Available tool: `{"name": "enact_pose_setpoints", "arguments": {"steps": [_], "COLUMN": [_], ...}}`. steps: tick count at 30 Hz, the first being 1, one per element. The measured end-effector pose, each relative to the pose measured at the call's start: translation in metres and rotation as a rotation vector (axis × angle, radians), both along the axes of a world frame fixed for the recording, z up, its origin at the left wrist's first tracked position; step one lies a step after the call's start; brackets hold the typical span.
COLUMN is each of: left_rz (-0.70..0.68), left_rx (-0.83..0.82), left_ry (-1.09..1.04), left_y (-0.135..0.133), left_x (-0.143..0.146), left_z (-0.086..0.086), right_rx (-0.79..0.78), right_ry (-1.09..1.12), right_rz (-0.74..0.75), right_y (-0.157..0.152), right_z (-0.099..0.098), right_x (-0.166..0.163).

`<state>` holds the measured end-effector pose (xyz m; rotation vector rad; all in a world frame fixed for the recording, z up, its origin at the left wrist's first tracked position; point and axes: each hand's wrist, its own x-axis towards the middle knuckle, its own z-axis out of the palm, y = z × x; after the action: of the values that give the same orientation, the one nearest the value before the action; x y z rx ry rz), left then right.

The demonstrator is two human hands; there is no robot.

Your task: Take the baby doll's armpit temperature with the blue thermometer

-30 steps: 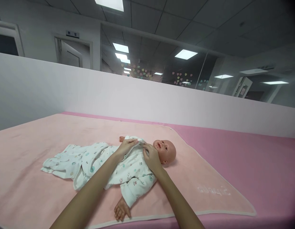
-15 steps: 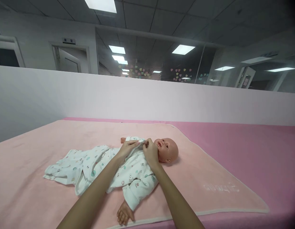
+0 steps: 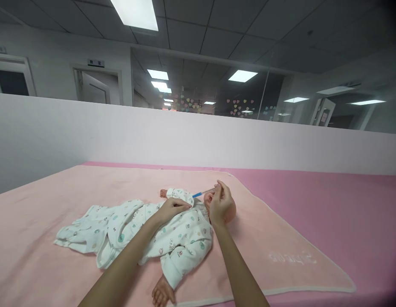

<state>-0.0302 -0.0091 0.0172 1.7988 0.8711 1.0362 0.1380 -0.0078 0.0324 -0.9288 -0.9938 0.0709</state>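
Note:
A baby doll (image 3: pixel 232 211) lies on its back, its head to the right, partly hidden by my right hand. It wears a white printed baby gown (image 3: pixel 181 243). My left hand (image 3: pixel 172 209) rests on the chest, with its fingers closed on the gown's front edge near the collar. Raised over the doll's face, my right hand (image 3: pixel 221 202) pinches the end of a slim, clear stick like a thermometer (image 3: pixel 204 192). The stick's blue end points left and down toward the doll's far shoulder, close above the gown.
Beneath the doll spreads a peach blanket (image 3: pixel 264 238) with a pale border, over a pink mat (image 3: pixel 328 209). A low white wall (image 3: pixel 198 136) runs along the back. The doll's near arm (image 3: pixel 164 290) reaches out toward the front edge.
My right hand has moved up and right from the collar to above the doll's face. The clear stick with the blue end now shows in it. My left hand stays at the gown's front.

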Motion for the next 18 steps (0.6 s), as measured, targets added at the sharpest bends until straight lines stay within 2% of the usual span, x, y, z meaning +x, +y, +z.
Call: {"name": "enact_pose_setpoints", "arguments": {"steps": [3, 5, 11, 13, 18], "left_rz": [-0.040, -0.029, 0.136, 0.141, 0.115], "left_rx": [0.008, -0.056, -0.296, -0.338, -0.372], "left_ry": [0.002, -0.082, -0.755, -0.885, -0.951], "left_y": [-0.002, 0.000, 0.018, 0.022, 0.023], "left_x": [0.000, -0.002, -0.013, -0.016, -0.019], "left_z": [0.002, 0.003, -0.004, -0.007, -0.008], "right_rx": [-0.024, -0.018, -0.003, -0.035, -0.126], "right_ry": [0.190, 0.240, 0.266, 0.311, 0.459], "right_rz": [0.058, 0.125, 0.343, 0.395, 0.478], "right_y": [-0.004, -0.006, -0.014, -0.013, -0.003], "right_z": [0.003, 0.002, -0.010, -0.014, -0.024], "right_x": [-0.005, -0.014, -0.045, -0.050, -0.049]}}
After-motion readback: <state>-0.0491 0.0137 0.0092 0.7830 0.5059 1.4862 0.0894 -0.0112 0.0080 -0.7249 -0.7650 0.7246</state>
